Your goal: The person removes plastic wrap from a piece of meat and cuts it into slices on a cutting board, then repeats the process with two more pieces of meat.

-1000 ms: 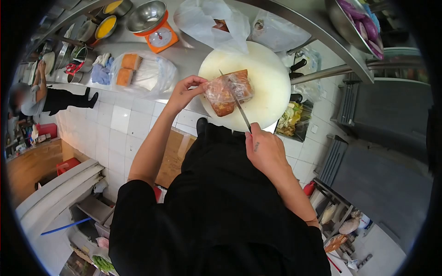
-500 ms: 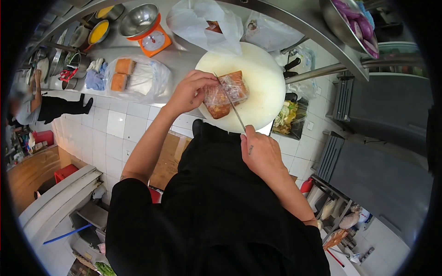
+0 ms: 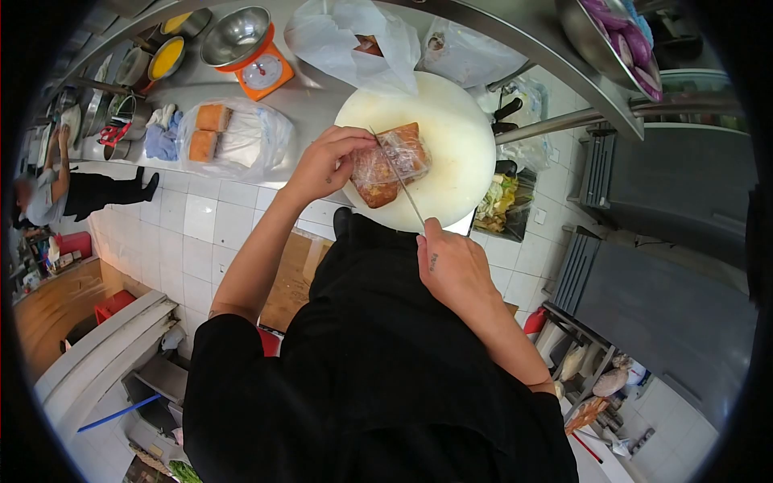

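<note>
A brown bread loaf in clear plastic wrap lies on a round white cutting board. In my right hand is the handle of a long thin knife, closed in my fingers. Its blade lies slantwise across the top of the wrapped loaf. My left hand presses on the loaf's left side, its fingers bent and close to the blade's far end. The left fingertips are partly hidden against the wrap.
Two bread pieces rest on a plastic bag at left. Behind stand an orange scale with a steel bowl and a white bag. A metal rail and scrap bin are at right. Another person stands far left.
The whole view has shifted slightly to the left. Both hands, the knife and the wrapped loaf keep nearly the same positions relative to each other.
</note>
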`<action>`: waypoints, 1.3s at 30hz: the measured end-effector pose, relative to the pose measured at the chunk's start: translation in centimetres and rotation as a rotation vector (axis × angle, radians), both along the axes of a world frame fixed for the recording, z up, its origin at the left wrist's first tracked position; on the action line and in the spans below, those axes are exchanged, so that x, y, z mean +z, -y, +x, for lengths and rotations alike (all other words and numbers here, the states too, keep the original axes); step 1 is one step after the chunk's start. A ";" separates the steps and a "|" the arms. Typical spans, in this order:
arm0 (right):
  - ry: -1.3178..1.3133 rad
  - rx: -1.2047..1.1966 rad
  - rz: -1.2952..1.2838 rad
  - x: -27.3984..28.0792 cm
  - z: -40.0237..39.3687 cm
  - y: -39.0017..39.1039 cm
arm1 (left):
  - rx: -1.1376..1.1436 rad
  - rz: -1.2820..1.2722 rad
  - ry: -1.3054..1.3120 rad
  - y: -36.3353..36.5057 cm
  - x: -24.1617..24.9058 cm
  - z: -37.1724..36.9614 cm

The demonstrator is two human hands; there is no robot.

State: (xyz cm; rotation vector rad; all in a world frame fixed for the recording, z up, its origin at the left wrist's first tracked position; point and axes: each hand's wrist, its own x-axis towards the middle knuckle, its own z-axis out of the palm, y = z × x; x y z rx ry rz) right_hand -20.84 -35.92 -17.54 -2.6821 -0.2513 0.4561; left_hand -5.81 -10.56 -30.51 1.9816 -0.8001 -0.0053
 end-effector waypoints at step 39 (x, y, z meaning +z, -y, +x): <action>-0.166 -0.067 -0.220 -4.5 6.8 -3.5 | 0.195 -0.010 0.308 3.2 -4.9 -3.9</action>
